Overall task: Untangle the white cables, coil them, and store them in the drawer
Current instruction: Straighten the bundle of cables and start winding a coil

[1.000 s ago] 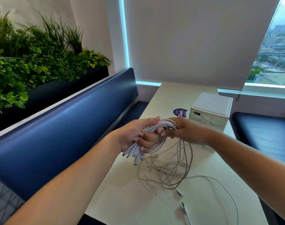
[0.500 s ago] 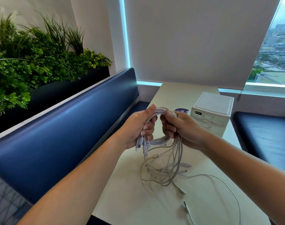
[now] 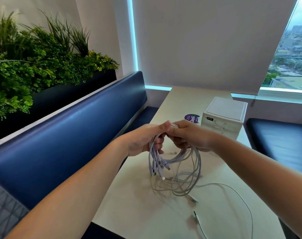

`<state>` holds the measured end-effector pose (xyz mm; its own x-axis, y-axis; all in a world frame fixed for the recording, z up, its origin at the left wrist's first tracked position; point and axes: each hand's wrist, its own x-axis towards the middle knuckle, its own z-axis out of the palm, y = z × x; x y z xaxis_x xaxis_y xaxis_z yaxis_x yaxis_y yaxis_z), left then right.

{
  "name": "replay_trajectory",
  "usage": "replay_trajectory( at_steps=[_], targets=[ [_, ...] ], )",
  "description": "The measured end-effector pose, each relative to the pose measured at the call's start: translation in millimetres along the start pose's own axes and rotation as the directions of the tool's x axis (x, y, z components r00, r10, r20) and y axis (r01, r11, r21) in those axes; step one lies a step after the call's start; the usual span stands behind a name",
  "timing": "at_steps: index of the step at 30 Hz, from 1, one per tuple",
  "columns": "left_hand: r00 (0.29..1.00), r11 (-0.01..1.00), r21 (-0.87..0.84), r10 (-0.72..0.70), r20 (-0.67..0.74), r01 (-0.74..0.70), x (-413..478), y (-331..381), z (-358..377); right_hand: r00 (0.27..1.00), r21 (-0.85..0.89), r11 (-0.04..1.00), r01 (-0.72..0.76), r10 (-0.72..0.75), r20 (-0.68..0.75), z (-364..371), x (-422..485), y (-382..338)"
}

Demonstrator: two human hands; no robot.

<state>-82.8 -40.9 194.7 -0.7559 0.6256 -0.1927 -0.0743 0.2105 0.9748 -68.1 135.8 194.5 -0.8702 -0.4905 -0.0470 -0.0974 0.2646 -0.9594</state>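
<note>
Above the table's middle I hold a bundle of white cables (image 3: 177, 157) with both hands. My left hand (image 3: 145, 140) grips one side of the loop, and several plug ends dangle below its fingers. My right hand (image 3: 189, 135) grips the other side, thumb touching the left thumb. Loose strands hang from the bundle and lie tangled on the table (image 3: 133, 207). One long strand trails toward the right front. The small white drawer unit (image 3: 224, 118) stands behind my right hand, its drawers closed.
A round purple sticker (image 3: 191, 117) lies left of the drawer unit. A blue padded bench (image 3: 60, 135) runs along the left of the table, with a planter of green plants (image 3: 34, 69) behind it. Another blue seat (image 3: 281, 140) is at the right. A roller blind covers the window.
My hands have come together at the top of the loop and dropped slightly. The plug ends now hang lower, swinging down under my left hand.
</note>
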Motion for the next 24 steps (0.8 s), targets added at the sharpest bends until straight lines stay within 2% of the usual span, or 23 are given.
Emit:
replay_trajectory(
  at_steps=[5, 9, 12, 14, 16, 18, 20, 24],
  targets=[
    [0.983, 0.988, 0.073, 0.144, -0.113, -0.136, 6, -9, 7, 0.999, -0.063, 0.997, -0.032, 0.031, -0.03, -8, 3, -2],
    [0.966, 0.981, 0.106, 0.178, -0.187, -0.161, 8, -13, 6, 0.998, -0.072, 0.997, -0.026, 0.022, -0.057, -11, 3, -2],
    [0.965, 0.975, 0.168, 0.177, -0.192, -0.145, 8, -17, 3, 1.0, -0.048, 0.998, -0.028, 0.027, -0.015, -13, -2, -1],
    [0.974, 0.967, 0.22, 0.164, -0.16, -0.126, 6, -17, 1, 1.0, -0.138, 0.99, -0.023, 0.022, -0.007, -15, -7, -1],
    [0.98, 0.963, 0.249, 0.142, -0.138, -0.104, 6, -17, -1, 1.0, -0.321, 0.947, -0.009, 0.006, -0.01, -16, -10, -2],
    [0.975, 0.963, 0.252, 0.139, -0.171, -0.093, 7, -17, -1, 1.0, -0.456, 0.89, 0.007, -0.006, 0.004, -18, -11, -3],
    [0.963, 0.968, 0.23, 0.149, -0.226, -0.096, 10, -17, 1, 1.0, -0.504, 0.863, 0.02, -0.019, 0.007, -20, -11, -5],
    [0.936, 0.981, 0.113, 0.187, -0.298, -0.16, 11, -14, 2, 0.998, -0.403, 0.914, -0.048, 0.055, 0.005, -28, -14, -3]
  ],
)
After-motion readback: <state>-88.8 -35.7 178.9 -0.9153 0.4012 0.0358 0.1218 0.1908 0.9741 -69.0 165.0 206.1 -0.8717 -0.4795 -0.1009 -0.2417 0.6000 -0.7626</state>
